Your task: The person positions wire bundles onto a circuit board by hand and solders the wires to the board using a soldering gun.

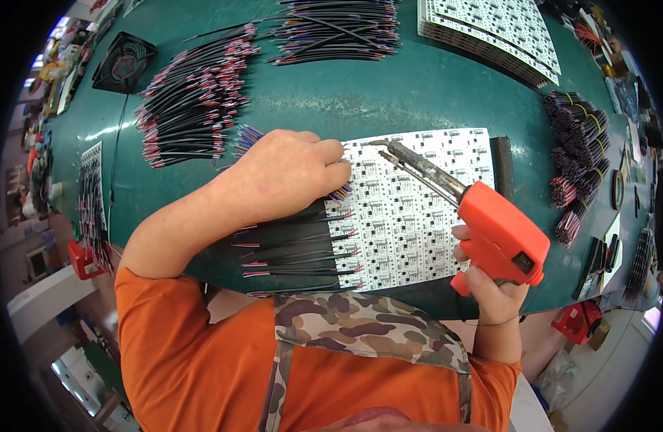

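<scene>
My left hand (299,169) is closed near the upper left edge of a white circuit board panel (418,237). Its curled fingers grip short black wires (340,193) whose blue and orange ends poke out on both sides; the fingertips are partly hidden. My right hand (493,291) is wrapped round the handle of a red soldering gun (505,234). The gun's dark metal tip points left over the panel's upper part, a little right of my left fingers. Several black leads (295,255) with red and white ends lie along the panel's left edge, their right ends over it.
Piles of black wires (194,101) lie at the far left, with more wires (338,32) at the back. A small black fan (124,63) stands beyond them. Stacked white panels (490,36) sit at the back right. Tied wire bundles (580,144) lie on the right of the green table (331,101).
</scene>
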{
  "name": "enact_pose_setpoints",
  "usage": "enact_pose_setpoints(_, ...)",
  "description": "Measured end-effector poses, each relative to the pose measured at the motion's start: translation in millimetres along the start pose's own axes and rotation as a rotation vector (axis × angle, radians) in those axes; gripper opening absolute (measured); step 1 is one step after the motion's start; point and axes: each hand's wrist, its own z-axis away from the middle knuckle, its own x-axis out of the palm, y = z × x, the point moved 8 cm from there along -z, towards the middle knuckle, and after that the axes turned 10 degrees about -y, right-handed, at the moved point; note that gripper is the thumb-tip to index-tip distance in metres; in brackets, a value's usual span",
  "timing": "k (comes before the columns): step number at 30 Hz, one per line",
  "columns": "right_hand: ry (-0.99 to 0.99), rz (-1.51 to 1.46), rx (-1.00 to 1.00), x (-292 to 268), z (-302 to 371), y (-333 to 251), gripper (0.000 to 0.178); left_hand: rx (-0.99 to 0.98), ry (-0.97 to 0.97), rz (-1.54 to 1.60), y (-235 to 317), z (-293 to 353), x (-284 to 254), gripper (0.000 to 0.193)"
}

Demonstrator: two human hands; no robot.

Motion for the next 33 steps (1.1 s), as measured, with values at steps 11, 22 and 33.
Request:
enact_pose_setpoints(11,-0.128,0.434,-0.04,20,1,9,0.042,0.071,0.057,0.116,-1,3,-2,0.025)
enact_pose_setpoints(22,-0.145,0.514,-0.045,29,3,9,0.039,0.071,-0.002,0.038,6,3,0,0.022)
enact_pose_setpoints(33,-0.152,0.557,-0.069,29,4,9,0.041,0.05,-0.069,-0.021,11,-3,-1,0.018)
